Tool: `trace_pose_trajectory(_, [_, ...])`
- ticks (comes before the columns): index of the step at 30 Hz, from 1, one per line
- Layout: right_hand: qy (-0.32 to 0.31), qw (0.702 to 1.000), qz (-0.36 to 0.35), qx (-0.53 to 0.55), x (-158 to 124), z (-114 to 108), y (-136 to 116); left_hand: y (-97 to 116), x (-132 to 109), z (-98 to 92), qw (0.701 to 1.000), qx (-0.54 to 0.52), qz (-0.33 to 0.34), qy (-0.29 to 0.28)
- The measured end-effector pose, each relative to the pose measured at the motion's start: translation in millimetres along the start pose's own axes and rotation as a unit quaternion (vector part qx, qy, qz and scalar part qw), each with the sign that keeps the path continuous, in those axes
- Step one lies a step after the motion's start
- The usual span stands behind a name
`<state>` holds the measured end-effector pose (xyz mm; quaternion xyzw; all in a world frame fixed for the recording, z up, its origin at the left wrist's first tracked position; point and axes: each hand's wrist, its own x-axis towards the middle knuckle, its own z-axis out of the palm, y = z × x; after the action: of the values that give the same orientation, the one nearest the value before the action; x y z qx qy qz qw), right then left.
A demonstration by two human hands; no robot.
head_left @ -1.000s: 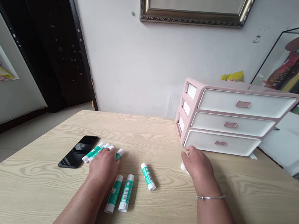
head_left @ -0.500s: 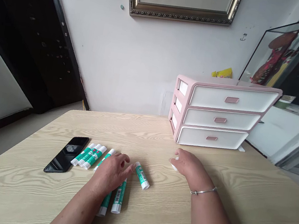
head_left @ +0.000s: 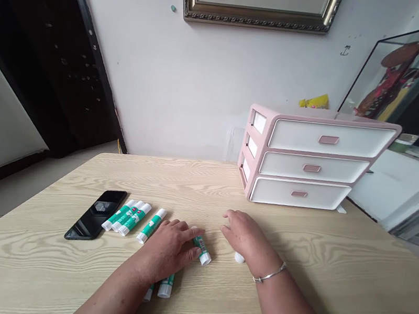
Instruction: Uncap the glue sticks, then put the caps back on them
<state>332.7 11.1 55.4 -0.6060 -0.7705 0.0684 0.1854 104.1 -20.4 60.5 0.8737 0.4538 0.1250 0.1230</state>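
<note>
My left hand [head_left: 171, 250] reaches over a green-and-white glue stick [head_left: 203, 251], its index finger and thumb closed about the stick's near side. Two more glue sticks, one of them a glue stick [head_left: 165, 287] with a white end, lie partly hidden under that hand. To its left is a single slanted glue stick [head_left: 151, 226]. My right hand [head_left: 242, 234] hovers over the table with its fingers apart and nothing in them. Beneath its wrist shows the white end of an object [head_left: 239, 258], mostly hidden.
Three glue sticks [head_left: 127, 216] lie side by side next to a black phone [head_left: 95, 215] on the left of the wooden table [head_left: 190, 180]. A pink-and-white drawer unit [head_left: 307, 167] stands at the back right. Behind it rises the wall [head_left: 189, 85].
My left hand has moved right onto the glue stick, uncovering the slanted one. My right hand has let go of the white-ended object, now lying under its wrist, and shifted left.
</note>
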Motion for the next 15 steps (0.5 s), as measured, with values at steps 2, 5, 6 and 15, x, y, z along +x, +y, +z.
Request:
trace_pose_trajectory(2, [0.016, 0.999, -0.037, 0.028, -1.6, -1.2, -10.2, 2.2, 0.4, -0.3, 1.0, 0.003, 0.0, -0.009])
trace_pose_trajectory(5, [0.047, 0.993, -0.092, 0.058, -5.3, -2.0, -22.5, 4.5, 0.5, -1.2, 1.0, -0.005, -0.003, -0.007])
trace_pose_trajectory(6, [0.058, 0.991, -0.105, 0.061, -6.7, -2.0, -24.5, 4.9, 0.3, -1.4, 1.0, -0.011, -0.004, -0.003])
trace_pose_trajectory(15, [-0.003, 0.998, -0.054, 0.044, -14.9, -13.0, 6.8, 5.0, 3.5, 0.6, 0.994, -0.006, -0.105, 0.033])
